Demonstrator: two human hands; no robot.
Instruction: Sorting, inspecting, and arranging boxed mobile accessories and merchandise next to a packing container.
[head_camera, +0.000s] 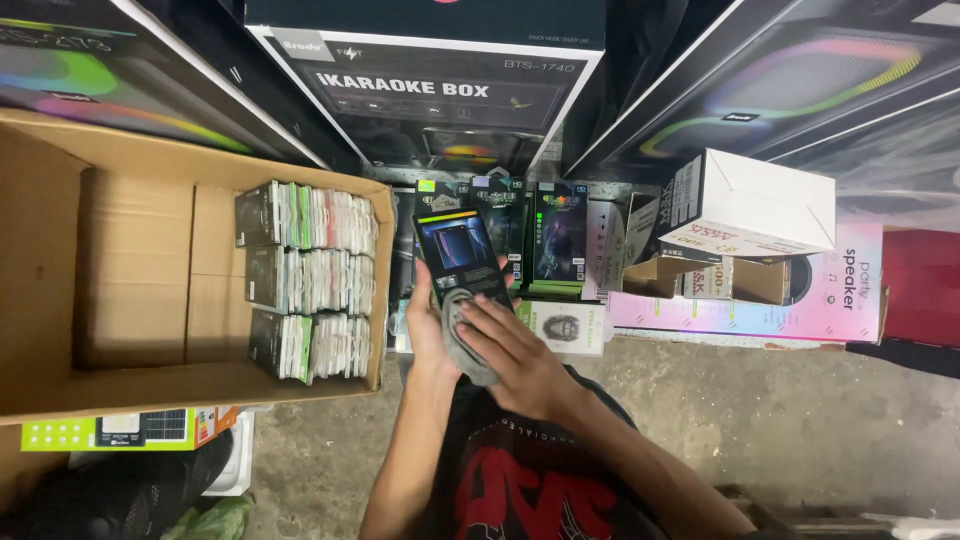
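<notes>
Beyond the fingertips, large dark speaker cartons (430, 90) stand stacked like a wall, their glossy printed sides catching dim overhead light. Left of the fingers sits an open brown cardboard box (120, 270) with rows of small packets (310, 280) along its near wall. Right of the fingers a white carton (760, 205) rests on a pink box (830, 290). Below the fingers lies a grey, stained concrete floor (760, 410)

Concrete floor (760, 420), cardboard box (130, 300), perhaps packages (560, 325)

One open cardboard box (60, 260), three stacks of small packages (308, 280), one grey cloth (462, 335)
</notes>
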